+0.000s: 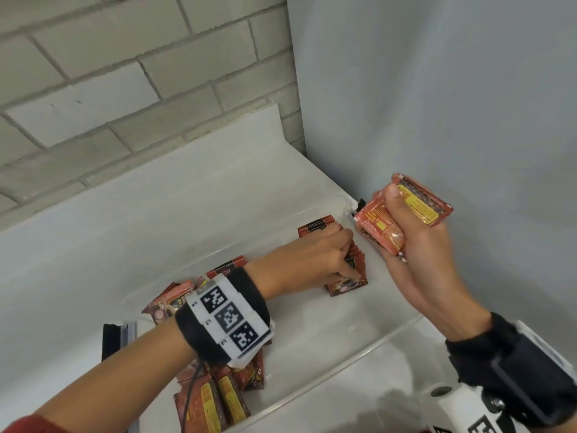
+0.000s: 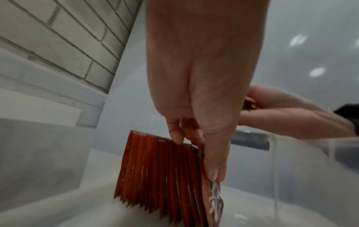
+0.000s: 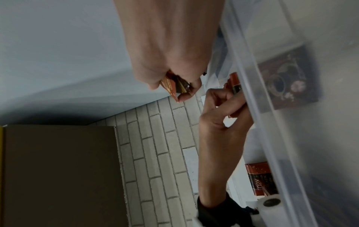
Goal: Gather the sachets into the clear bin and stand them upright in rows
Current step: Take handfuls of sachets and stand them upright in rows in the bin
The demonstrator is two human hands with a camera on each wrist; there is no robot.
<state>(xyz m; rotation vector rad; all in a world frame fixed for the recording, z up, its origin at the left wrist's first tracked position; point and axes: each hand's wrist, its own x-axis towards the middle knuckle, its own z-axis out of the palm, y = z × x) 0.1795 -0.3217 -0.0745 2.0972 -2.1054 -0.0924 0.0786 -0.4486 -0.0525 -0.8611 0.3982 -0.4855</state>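
Standing row of sachets (image 1: 349,270): middle hidden under left hand (image 1: 312,260); count unreadable.
Loose sachets (image 1: 218,398) at clear bin (image 1: 343,364) near corner: partly covered by left wrist band, cut by lower edge.
Sachet bundle (image 1: 402,210): part hidden by right hand (image 1: 412,245); print illegible.

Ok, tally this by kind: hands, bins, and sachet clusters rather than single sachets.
Hands: 2, left hand and right hand
Clear bin: 1
Sachet clusters: 3, upright row, bunch in the right hand, loose heap
Total: 6
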